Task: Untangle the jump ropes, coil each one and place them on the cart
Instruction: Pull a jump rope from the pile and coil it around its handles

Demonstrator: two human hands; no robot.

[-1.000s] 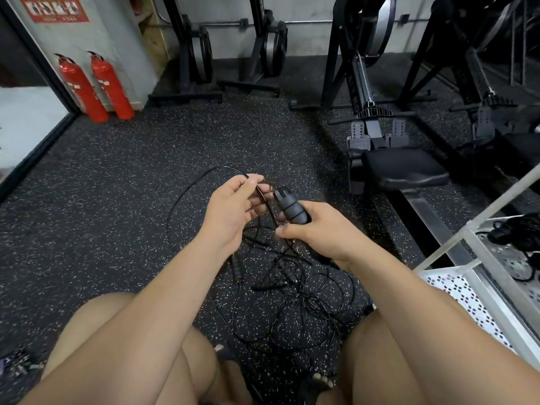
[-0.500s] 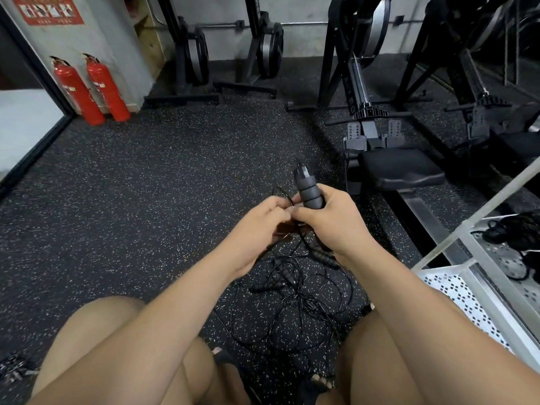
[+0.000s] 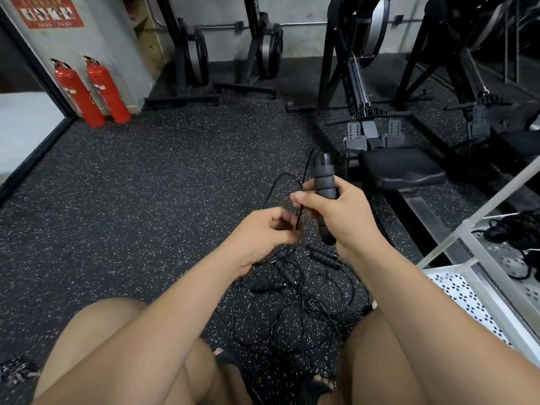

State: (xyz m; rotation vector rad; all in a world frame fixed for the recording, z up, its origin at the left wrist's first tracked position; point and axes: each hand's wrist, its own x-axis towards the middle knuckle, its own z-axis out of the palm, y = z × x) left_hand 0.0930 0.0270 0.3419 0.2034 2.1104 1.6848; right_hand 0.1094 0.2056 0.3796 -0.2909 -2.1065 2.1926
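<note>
Both hands are busy: our right hand (image 3: 344, 213) grips a black ribbed jump-rope handle (image 3: 324, 182) upright, our left hand (image 3: 261, 233) pinches its thin black cord (image 3: 300, 213), above the tangled black ropes (image 3: 306, 305) on the speckled floor (image 3: 146, 185).

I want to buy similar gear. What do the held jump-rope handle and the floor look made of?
Handle in the right hand: matte black foam or rubber, judging by its ribbed grip. Floor: likely rubber matting, dark with pale speckles.
</note>
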